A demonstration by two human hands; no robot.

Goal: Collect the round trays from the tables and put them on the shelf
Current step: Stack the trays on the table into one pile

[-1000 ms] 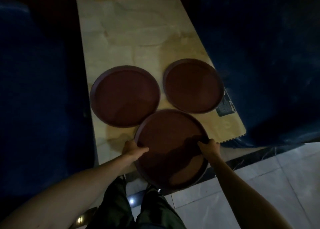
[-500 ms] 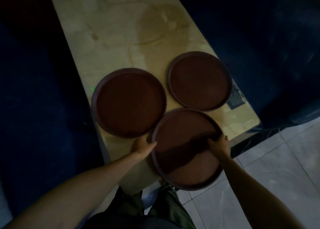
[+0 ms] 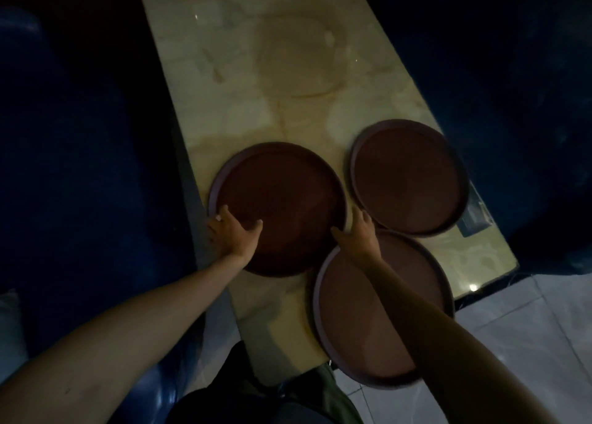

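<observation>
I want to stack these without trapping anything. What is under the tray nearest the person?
The nearest tray lies partly on the table and overhangs its near end above the tiled floor. The right forearm crosses it. Whatever lies beneath it is covered.

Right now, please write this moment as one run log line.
left hand: on left tray rim | right hand: on same tray's right rim | near tray: overhangs table edge | far-right tray: untouched
</observation>
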